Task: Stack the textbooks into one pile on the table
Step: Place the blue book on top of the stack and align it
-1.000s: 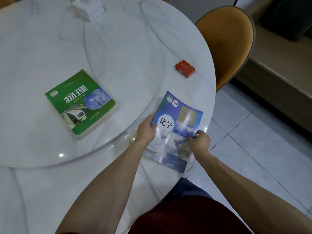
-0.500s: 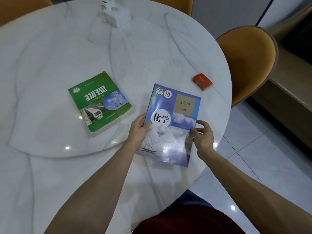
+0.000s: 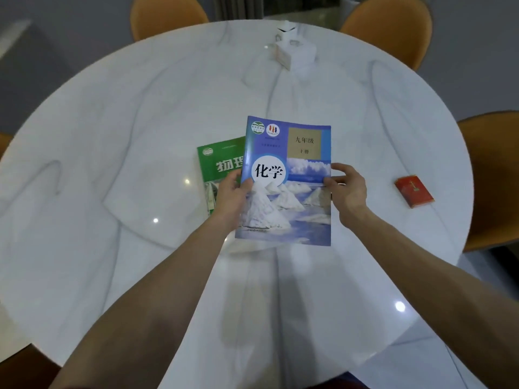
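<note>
— Round and white, with grey veining, the marble table [image 3: 112, 136] fills the view; what is seen at its left?

— Bare marble is seen there, with orange chairs [image 3: 165, 18] set around the far edge. Near the middle, a green paperback textbook [image 3: 222, 161] is laid flat, its right part covered by a blue paperback textbook with white mounds on its cover [image 3: 289, 209].

— How is the blue one held?

— Its left edge is gripped by the left hand [image 3: 231, 197], the thumb pressed on the cover, the fingers hidden beneath. Its right edge is pinched by the right hand [image 3: 348, 192], thumb on top. Whether it is touching the green book or held just above it cannot be told.

— And further right?

— A small red box [image 3: 414, 191] is seen lying flat, well apart from the books, near the table's right rim. A white tissue box [image 3: 295, 50] is placed at the far side, beyond the books.
</note>
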{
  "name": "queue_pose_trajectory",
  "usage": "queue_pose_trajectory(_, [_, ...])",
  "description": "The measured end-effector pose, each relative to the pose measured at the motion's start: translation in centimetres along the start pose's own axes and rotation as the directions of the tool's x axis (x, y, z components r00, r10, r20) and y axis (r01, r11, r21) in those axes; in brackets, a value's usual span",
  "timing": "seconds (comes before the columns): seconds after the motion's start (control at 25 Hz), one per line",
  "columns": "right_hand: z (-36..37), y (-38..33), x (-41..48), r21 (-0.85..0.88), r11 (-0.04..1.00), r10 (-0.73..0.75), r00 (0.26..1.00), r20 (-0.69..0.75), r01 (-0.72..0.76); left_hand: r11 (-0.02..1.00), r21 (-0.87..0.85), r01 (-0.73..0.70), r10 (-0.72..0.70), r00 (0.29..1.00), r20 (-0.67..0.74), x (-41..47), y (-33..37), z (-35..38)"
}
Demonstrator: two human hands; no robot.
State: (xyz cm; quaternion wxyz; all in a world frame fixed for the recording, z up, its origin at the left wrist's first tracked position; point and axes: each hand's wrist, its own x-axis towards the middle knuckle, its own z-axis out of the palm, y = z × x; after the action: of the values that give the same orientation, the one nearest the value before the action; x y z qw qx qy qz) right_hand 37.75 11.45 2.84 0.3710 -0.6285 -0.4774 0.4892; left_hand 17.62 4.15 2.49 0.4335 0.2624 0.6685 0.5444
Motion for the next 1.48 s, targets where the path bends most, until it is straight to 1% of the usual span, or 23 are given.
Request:
queue_pose_trajectory(0.16, [3.7, -3.0, 2.8, -0.048, 0.999, -0.020, 0.996, 0.089, 0.024, 0.999, -0.025, 0.031, -0.034, 0.993, -0.109, 2.4, 1.5, -2.0])
queue_pose_trajectory(0.32, [7.8, -4.4, 5.8, -0.099, 0.995, -0.017, 0.987, 0.158, 0.033, 0.997, -0.053, 0.059, -0.069, 0.976, -0.208, 4.9, 1.6, -3.8])
queue_pose_trajectory(0.44, [10.5, -4.1, 7.7, -0.132, 0.991, 0.017, 0.977, 0.210, 0.012, 0.995, -0.047, 0.090, -0.100, 0.955, -0.279, 6.6, 0.9, -4.7])
queue_pose_trajectory(0.56, [12.5, -3.4, 8.9, -0.169, 0.985, 0.024, 0.967, 0.255, 0.020, 0.991, -0.006, 0.131, -0.125, 0.932, -0.340, 7.6, -0.3, -5.4])
queue_pose_trajectory(0.72, [14.2, -2.5, 9.8, -0.219, 0.975, 0.026, 0.965, 0.259, 0.032, 0.988, 0.036, 0.150, -0.127, 0.924, -0.360, 8.7, -2.0, -5.9])
queue_pose_trajectory(0.8, [14.6, -1.9, 10.0, -0.251, 0.968, 0.037, 0.968, 0.247, 0.027, 0.982, 0.112, 0.153, -0.104, 0.928, -0.357, 9.2, -2.5, -5.8])
queue_pose_trajectory(0.88, [14.7, -1.2, 10.0, -0.274, 0.962, 0.050, 0.971, 0.233, 0.016, 0.953, 0.265, 0.149, -0.052, 0.938, -0.342, 9.3, -2.9, -5.6])
queue_pose_trajectory(1.0, [14.4, -0.3, 10.3, -0.321, 0.947, 0.044, 0.975, 0.216, 0.028, 0.853, 0.508, 0.118, 0.049, 0.952, -0.303, 9.5, -3.5, -5.8])
queue_pose_trajectory(1.12, [14.3, 0.2, 10.2, -0.380, 0.922, 0.015, 0.974, 0.227, 0.074, 0.733, 0.667, 0.132, 0.086, 0.955, -0.283, 10.1, -4.1, -6.3])
queue_pose_trajectory(1.2, [14.3, 0.4, 10.1, -0.398, 0.913, 0.005, 0.973, 0.232, 0.090, 0.684, 0.713, 0.153, 0.086, 0.954, -0.288, 10.5, -4.4, -6.5])
queue_pose_trajectory(1.36, [14.6, 0.6, 10.2, -0.403, 0.912, 0.014, 0.974, 0.228, 0.081, 0.598, 0.787, 0.152, 0.107, 0.958, -0.266, 10.6, -4.8, -6.4])
queue_pose_trajectory(1.48, [15.1, 0.5, 10.2, -0.425, 0.900, 0.002, 0.972, 0.233, 0.100, 0.594, 0.784, 0.180, 0.078, 0.957, -0.278, 10.8, -5.0, -6.6])
